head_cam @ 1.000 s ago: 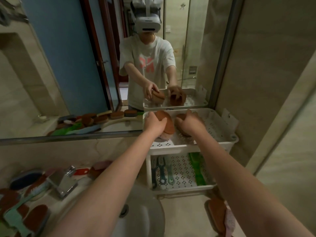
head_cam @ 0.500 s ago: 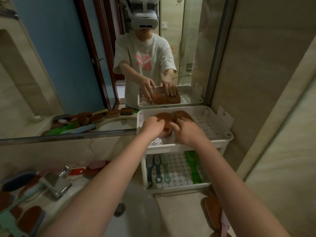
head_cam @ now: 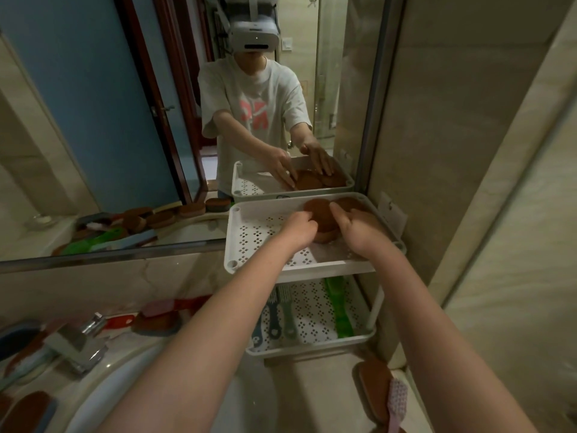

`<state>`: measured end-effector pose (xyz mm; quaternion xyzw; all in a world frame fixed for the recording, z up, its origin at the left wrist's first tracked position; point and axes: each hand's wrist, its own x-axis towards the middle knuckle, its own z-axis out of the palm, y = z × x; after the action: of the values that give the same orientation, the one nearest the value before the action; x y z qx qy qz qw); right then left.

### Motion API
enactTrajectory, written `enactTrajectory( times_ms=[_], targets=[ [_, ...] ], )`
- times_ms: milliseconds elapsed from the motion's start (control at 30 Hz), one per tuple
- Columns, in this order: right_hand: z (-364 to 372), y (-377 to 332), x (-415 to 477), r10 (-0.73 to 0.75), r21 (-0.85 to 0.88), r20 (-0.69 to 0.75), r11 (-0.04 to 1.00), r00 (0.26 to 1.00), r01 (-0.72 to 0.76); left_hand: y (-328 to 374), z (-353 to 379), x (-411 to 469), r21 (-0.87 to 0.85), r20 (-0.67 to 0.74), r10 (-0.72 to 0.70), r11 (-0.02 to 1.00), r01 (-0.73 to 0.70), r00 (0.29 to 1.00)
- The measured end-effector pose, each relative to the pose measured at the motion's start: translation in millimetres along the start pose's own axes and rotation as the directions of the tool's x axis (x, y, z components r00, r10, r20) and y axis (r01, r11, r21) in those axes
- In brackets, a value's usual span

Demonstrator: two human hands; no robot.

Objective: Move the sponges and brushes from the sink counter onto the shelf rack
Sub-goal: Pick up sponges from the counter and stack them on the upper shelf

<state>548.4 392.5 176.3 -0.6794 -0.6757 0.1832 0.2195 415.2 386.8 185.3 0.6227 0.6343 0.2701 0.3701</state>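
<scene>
A: Where are the brown sponges (head_cam: pixel 321 214) found?
B: In the top tray (head_cam: pixel 259 232) of the shelf rack (head_cam: pixel 376 304), laid close together toward its far right side.
A: How are the hands held?
B: The left hand (head_cam: pixel 299 228) and right hand (head_cam: pixel 362 232) are laid on the sponges, fingers (head_cam: pixel 336 210) shown straight in the mirror (head_cam: pixel 93 120), nothing gripped
</scene>
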Motion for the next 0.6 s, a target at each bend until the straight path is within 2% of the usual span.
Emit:
enactTrajectory(
  times_ms=[100, 233, 333, 467, 600],
  targets=[
    [1.0, 4.2, 0.9, 0.000, 0.081, -0.022, 0.997, 1.000, 0.002, 1.3, 0.1, 3.4, -0.060, 0.015, -0.015, 0.998, 0.016, 1.000],
    [0.0, 4.6, 4.6, -0.025, 0.051, 0.006, 0.998, 1.000, 0.024, -2.5, -2.0, 9.7, -0.137, 0.045, -0.025, 0.990, 0.031, 0.999],
    [-0.7, 2.2, 1.1, -0.074, 0.052, -0.115, 0.995, 0.991, 0.080, 4.4, -9.6, -4.4, -0.190, 0.008, 0.004, 0.982, -0.003, 1.000],
    [5.8, -13.2, -20.9, -0.156, 0.082, -0.320, 0.978, 0.935, 0.191, 2.8, -23.0, -22.8, -0.201, -0.167, 0.097, 0.971, -0.130, 0.981],
    [20.7, -44.2, -60.0, -0.296, -0.024, -0.531, 0.942, 0.794, 0.336, -16.0, -41.6, -51.4, -0.137, -0.405, 0.210, 0.948, -0.286, 0.890]
  ],
)
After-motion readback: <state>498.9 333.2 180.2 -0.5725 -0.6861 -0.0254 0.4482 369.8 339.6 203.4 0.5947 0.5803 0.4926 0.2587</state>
